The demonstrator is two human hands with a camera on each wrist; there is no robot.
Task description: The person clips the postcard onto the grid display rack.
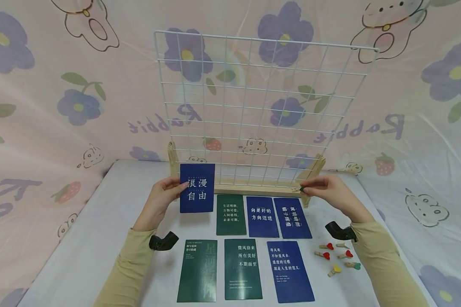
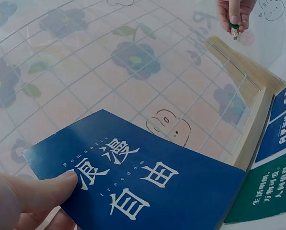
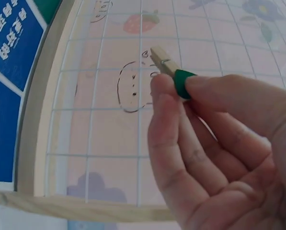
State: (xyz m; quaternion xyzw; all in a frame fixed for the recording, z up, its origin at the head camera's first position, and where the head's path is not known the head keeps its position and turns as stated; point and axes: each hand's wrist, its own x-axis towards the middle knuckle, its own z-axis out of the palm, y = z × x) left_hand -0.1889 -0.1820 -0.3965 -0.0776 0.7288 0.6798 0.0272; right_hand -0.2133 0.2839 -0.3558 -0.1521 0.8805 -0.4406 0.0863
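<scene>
My left hand (image 1: 162, 197) pinches a blue card (image 1: 197, 200) by its left edge, thumb across the front. The card is upright and faces me, with large white characters and small "Romantic freedom" lettering readable in the left wrist view. My right hand (image 1: 326, 192) pinches a small wooden clothespin (image 3: 164, 62) by its green end (image 3: 183, 84) between thumb and fingers; its wooden tip points away from the hand. Behind both hands rises a white wire grid (image 1: 253, 102) set in a wooden base (image 1: 249, 188). The card overlaps the grid's lower left part in the head view.
Green and blue cards lie in two rows on the white table (image 1: 100, 238), among them a green card (image 1: 231, 215) and a blue card (image 1: 290, 273). Several small clothespins (image 1: 335, 270) with red, yellow and green ends lie at the right. A patterned cloth (image 1: 111, 85) hangs behind.
</scene>
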